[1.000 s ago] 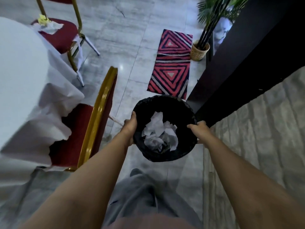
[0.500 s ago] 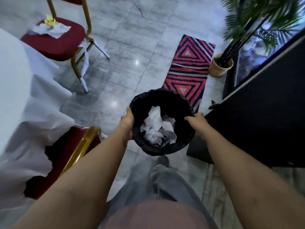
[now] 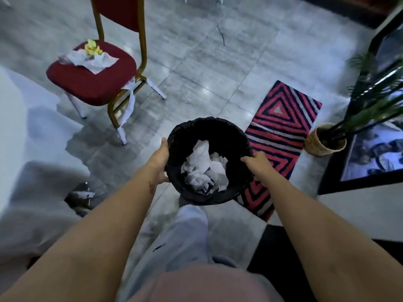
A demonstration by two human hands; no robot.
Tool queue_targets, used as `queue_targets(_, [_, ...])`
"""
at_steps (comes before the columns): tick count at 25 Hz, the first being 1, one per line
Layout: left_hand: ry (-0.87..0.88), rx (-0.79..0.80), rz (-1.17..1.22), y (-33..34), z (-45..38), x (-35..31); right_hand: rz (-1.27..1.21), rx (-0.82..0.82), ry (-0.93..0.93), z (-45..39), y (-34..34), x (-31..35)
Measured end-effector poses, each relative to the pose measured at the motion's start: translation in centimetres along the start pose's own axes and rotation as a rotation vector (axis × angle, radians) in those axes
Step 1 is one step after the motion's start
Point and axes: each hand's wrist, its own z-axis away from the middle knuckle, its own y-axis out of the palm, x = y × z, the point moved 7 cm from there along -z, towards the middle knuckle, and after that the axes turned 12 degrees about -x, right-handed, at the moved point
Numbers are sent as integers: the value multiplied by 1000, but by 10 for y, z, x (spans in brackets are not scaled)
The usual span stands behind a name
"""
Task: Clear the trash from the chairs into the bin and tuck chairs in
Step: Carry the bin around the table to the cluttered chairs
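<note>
Bin (image 3: 209, 136) gripped between left hand (image 3: 160, 159) and right hand (image 3: 257, 160). Chair (image 3: 91, 81) with trash (image 3: 91, 57) beyond left hand; grey tiles (image 3: 207, 68).

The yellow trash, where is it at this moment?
In the head view, upper left: the yellow trash lies on white paper on the red chair seat, beyond the bin.

Black bin (image 3: 220, 129), red chair (image 3: 91, 83), red-striped rug (image 3: 283, 127)

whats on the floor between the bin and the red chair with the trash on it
Nothing: in the head view, only bare grey tile lies between the bin, held by both hands, and the red chair, which bears crumpled paper.
</note>
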Motion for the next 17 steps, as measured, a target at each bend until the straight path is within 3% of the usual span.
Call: queue_targets(17, [-55, -63, 74, 137, -220, -390, 138, 127, -98, -376, 30, 356])
